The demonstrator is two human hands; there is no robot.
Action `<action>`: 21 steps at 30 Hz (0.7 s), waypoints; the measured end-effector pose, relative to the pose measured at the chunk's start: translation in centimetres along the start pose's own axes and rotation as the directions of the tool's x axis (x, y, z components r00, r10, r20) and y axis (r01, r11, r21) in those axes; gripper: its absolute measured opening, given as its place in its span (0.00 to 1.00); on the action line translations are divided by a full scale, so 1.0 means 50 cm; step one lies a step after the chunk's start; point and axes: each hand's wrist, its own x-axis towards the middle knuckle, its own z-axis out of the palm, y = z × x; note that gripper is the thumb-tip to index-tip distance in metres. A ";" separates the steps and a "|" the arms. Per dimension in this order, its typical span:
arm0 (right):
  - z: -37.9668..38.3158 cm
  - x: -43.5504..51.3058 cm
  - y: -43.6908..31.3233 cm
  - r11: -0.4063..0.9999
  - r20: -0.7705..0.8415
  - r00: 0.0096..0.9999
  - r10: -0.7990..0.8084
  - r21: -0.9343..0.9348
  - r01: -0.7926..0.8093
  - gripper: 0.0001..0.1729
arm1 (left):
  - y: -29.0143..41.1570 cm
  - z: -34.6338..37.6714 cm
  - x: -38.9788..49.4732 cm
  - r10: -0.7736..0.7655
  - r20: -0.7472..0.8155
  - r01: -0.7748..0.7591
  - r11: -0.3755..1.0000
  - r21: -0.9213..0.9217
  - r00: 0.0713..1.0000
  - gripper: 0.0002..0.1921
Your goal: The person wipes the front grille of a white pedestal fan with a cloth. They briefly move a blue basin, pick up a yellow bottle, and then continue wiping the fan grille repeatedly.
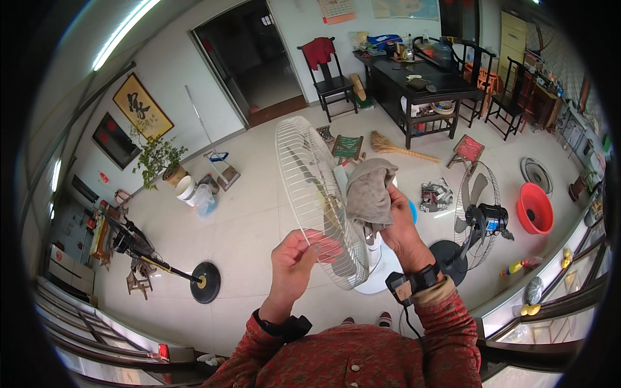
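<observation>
A white floor fan with a wire guard (296, 189) stands upright in front of me, its round white base (383, 276) on the tiled floor. My left hand (296, 262) grips the lower rim of the guard, fingers on the wires. In my right hand (405, 228) is a grey cloth (371, 194), bunched up and held against the rear side of the fan head. The cloth hides the motor housing. Blades show through the wires.
A black fan (485, 223) and a red basin (533, 208) stand to the right. Another black fan's round base (205, 282) is at the left. Beyond lie a straw broom (402, 148), folding stools (347, 147) and a dark wooden table (412, 72).
</observation>
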 end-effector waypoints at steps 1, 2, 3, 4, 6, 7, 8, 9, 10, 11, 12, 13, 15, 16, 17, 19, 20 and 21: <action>-0.008 -0.007 0.002 0.991 -0.008 0.998 0.056 0.119 -0.055 0.21 | -0.001 0.001 0.001 0.003 -0.007 -0.003 1.000 0.006 1.000 0.11; -0.015 -0.015 0.003 0.989 -0.060 0.994 0.090 0.123 -0.082 0.22 | -0.002 0.002 0.002 0.009 -0.005 -0.009 1.000 0.020 1.000 0.11; -0.021 -0.022 0.005 0.989 -0.083 0.992 0.097 0.117 -0.086 0.22 | -0.002 0.003 0.002 0.021 -0.014 -0.020 0.999 0.036 1.000 0.10; -0.026 -0.028 0.006 0.990 -0.105 0.989 0.104 0.111 -0.092 0.22 | -0.003 0.004 0.002 0.034 -0.024 -0.032 0.998 0.051 0.999 0.10; -0.034 -0.033 0.003 0.993 -0.148 0.985 0.086 0.089 -0.073 0.21 | -0.004 0.003 0.001 0.032 -0.025 -0.030 0.997 0.065 0.999 0.10; -0.035 -0.033 -0.002 0.996 -0.169 0.984 0.058 0.070 -0.047 0.19 | -0.003 0.003 0.000 0.034 -0.028 -0.032 0.997 0.073 0.999 0.10; -0.034 -0.030 -0.009 0.998 -0.188 0.982 0.030 0.051 -0.020 0.18 | -0.003 0.002 0.000 0.024 -0.017 -0.023 0.998 0.056 1.000 0.10; -0.027 -0.027 -0.018 0.998 -0.187 0.981 -0.045 -0.046 0.037 0.16 | -0.002 0.002 0.000 0.016 -0.008 -0.016 0.999 0.041 1.000 0.11; -0.017 -0.021 -0.028 0.986 -0.175 0.977 -0.119 -0.141 0.095 0.14 | 0.000 0.002 0.000 0.003 -0.017 -0.003 1.000 0.025 1.000 0.11; -0.002 -0.014 -0.040 0.965 -0.219 0.964 -0.152 -0.242 0.097 0.12 | 0.001 0.002 0.001 -0.007 -0.010 0.007 1.000 0.025 1.000 0.12; 0.016 -0.009 -0.056 0.899 -0.140 0.957 -0.253 -0.400 0.179 0.11 | 0.002 0.003 0.002 -0.025 -0.019 0.025 0.999 0.023 1.000 0.14; 0.038 -0.007 -0.068 0.791 -0.085 0.927 -0.365 -0.553 0.261 0.13 | 0.004 0.005 0.003 -0.039 -0.034 0.040 0.999 0.022 0.999 0.15; 0.095 -0.008 -0.077 0.477 0.091 0.829 -0.551 -0.781 0.403 0.17 | 0.003 0.012 0.009 0.015 -0.061 -0.016 1.000 -0.018 0.998 0.18; 0.125 -0.002 -0.073 0.291 0.245 0.750 -0.614 -0.813 0.504 0.20 | 0.004 0.014 0.012 0.048 -0.053 -0.050 0.998 -0.047 0.997 0.19; 0.148 0.003 -0.067 0.087 0.404 0.658 -0.635 -0.809 0.581 0.23 | 0.004 0.016 0.014 0.049 -0.039 -0.051 0.998 -0.036 0.998 0.20; 0.188 -0.016 -0.038 0.123 0.491 0.729 -0.477 -0.784 0.608 0.24 | 0.006 0.016 0.022 0.058 0.014 -0.058 0.998 -0.024 0.998 0.22; 0.186 -0.011 -0.033 0.102 0.530 0.697 -0.483 -0.757 0.646 0.24 | 0.005 0.018 0.022 0.049 0.024 -0.048 0.998 -0.034 0.999 0.21; 0.183 -0.009 -0.022 0.151 0.482 0.716 -0.505 -0.768 0.623 0.24 | 0.005 0.018 0.021 0.026 0.014 -0.026 0.999 -0.040 1.000 0.21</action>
